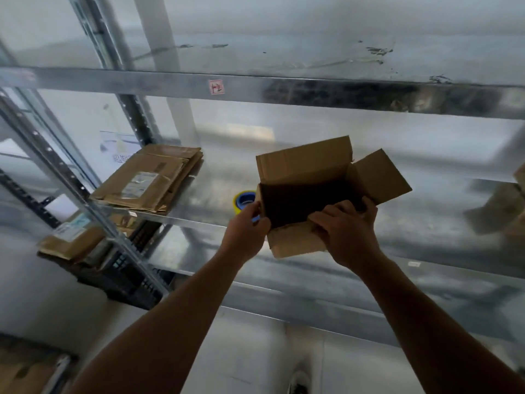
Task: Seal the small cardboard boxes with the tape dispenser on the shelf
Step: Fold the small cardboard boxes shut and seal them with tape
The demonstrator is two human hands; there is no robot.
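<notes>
Galvanised steel shelving [443, 211] fills most of what we see, its middle level running from nine to three o'clock across the view and an upper beam [142, 83] crossing above it. At eight o'clock, under the middle level, we make out a black crate [127, 277] with blurred cardboard above it. At ten o'clock of centre a stack of flattened boxes [147, 177] lies on the middle level, well apart from our work. At three o'clock, by the frame edge, there is more cardboard [500, 206], too blurred to describe.

Just right of centre sits the small cardboard box [306, 166], open on top, its back flap upright at twelve o'clock, its right flap splayed out toward two o'clock and its near flap hanging down toward us at six.

Our left hand [245, 226] grips the box's near left corner, at its eight o'clock, with fingers curled tight against the wall. Our right hand [346, 231] holds the near right corner at five o'clock, its fingers [335, 213] bent over the rim and closed on the cardboard.

Behind the left hand, at nine o'clock of the box and just beside it, the tape dispenser [244, 199] rests on the shelf, yellow with a blue core, partly hidden.

A small red-and-white sticker [216, 87] sits on the upper beam at eleven o'clock.
</notes>
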